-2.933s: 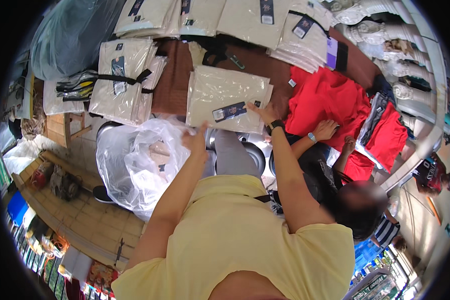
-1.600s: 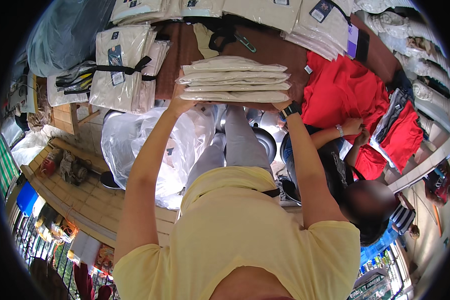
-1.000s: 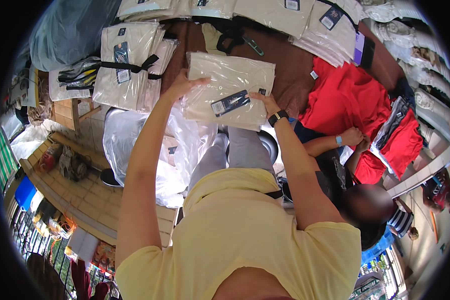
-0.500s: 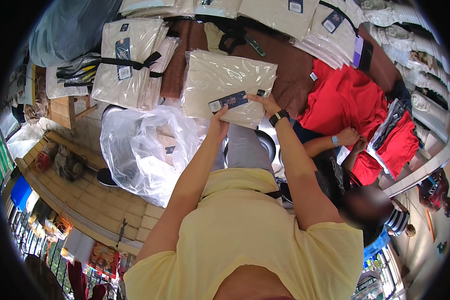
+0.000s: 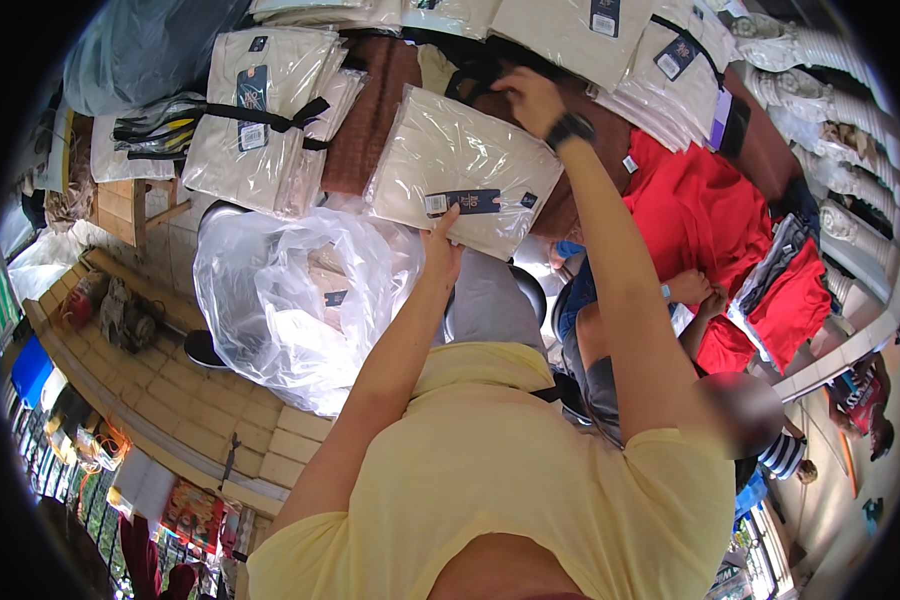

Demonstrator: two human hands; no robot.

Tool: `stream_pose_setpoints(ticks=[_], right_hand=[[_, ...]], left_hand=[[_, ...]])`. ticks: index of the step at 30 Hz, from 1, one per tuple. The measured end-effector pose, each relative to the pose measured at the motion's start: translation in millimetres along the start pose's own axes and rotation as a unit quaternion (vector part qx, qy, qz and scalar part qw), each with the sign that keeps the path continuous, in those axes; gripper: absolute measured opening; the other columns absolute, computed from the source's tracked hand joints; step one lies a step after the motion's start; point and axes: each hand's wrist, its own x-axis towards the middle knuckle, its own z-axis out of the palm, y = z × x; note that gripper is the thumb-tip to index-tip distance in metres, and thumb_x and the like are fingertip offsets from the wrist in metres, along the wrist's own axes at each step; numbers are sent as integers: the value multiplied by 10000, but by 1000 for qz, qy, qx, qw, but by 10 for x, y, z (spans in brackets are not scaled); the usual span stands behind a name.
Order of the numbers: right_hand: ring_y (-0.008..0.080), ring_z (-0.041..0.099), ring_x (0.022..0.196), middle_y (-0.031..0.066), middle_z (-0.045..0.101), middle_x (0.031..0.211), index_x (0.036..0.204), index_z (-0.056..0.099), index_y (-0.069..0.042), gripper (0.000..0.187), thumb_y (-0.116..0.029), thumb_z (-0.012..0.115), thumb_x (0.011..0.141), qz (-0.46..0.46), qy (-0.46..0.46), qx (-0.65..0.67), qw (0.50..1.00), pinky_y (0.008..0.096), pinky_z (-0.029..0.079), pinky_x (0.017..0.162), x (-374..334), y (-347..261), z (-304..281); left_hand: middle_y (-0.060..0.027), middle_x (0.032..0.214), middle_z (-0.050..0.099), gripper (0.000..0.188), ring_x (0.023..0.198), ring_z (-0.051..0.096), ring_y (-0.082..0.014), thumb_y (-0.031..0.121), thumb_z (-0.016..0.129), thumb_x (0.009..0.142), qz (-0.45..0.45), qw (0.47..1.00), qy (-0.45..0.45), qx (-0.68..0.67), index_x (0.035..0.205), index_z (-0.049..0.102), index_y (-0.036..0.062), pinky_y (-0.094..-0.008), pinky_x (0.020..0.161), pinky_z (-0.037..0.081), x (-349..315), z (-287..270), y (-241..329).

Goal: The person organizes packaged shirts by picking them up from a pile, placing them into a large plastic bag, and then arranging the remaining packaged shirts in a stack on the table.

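Note:
My left hand [image 5: 441, 250] grips the lower edge of a clear plastic packet [image 5: 460, 150] with a folded cream garment inside. Its thumb lies on top, against the dark blue label [image 5: 477, 202]; the other fingers are under the packet. My right hand [image 5: 532, 103], with a black watch on the wrist, is beyond the packet's far right corner over the brown cloth [image 5: 378, 95]. Its fingers are curled together beside black straps [image 5: 467, 82], and whatever is between them is hidden.
Stacks of similar packets [image 5: 260, 170] tied with black bands stand left and far right. A clear plastic bag [image 5: 270, 300] with packed garments lies lower left. At right, a seated co-worker's hands [image 5: 700, 291] rest by red cloth [image 5: 670, 215]. A low wall [image 5: 170, 430] curves along the left.
My right hand has let go of the packet and moved away to where a green-handled tool lay; that tool is now hidden. The packet has tilted slightly clockwise in my left hand.

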Motion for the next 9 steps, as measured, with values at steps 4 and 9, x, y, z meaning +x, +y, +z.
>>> stream_pose_setpoints(ticks=[4,9], right_hand=[[371,554,1103,166,546,1179,1028,683,-93,291,-69,623,745,-14,-118,-140,983,416,476,945,375,152,464],[413,428,1254,187,510,1223,1191,619,-124,457,-177,698,743,35,-205,-163,964,421,431,1005,326,203,410]], left_hand=[[-56,1288,471,703,1193,468,-256,111,761,758,1,1000,-1,-3,1321,352,209,-513,892,440,-9,-17,-28],[-58,1330,433,716,1245,411,-276,142,764,763,19,1000,-5,-17,1341,344,182,-567,967,382,-96,49,6]])
